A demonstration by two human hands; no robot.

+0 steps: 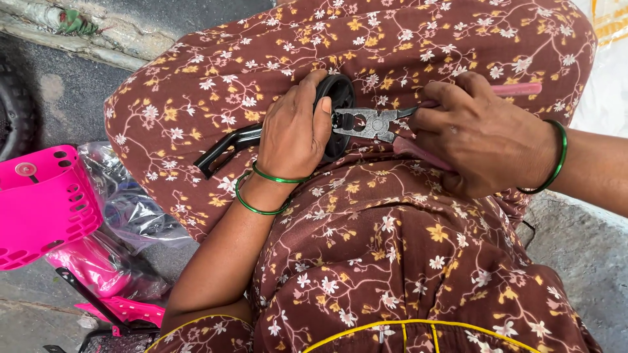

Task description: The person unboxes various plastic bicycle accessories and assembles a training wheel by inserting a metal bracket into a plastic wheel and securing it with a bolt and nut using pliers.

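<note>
Lap first: brown flowered dress point(392, 248) fills most of the view, and the work is going on right on top of it, up at the far end over the knees. Left hand point(294, 131) is cupped over a small black wheel point(337, 98), fingers point(307, 98) pressed together and curled round its rim, thumb down the near side. The wheel sits on a black bent bracket point(229, 145) that sticks out to the left across the dress. Right hand point(471, 134) is wrapped tight round the pink handles of the pliers point(373, 124), and the steel jaws are closed on what looks like a nut at the wheel's hub, though I can't quite make out the nut itself. Worry here, I'd say: the jaws are right beside the left thumb, so if they slip off the hub they could pinch it or jab into the lap. Nothing solid is bracing the wheel either, just cloth and a knee, so it could roll or twist under force and round the nut off. Wheel looks like hard shiny plastic, new and clean, bracket glossy painted metal. Off to the near left on the ground there's a pink basket point(42, 202) and some pink parts in a clear bag point(124, 209).
</note>
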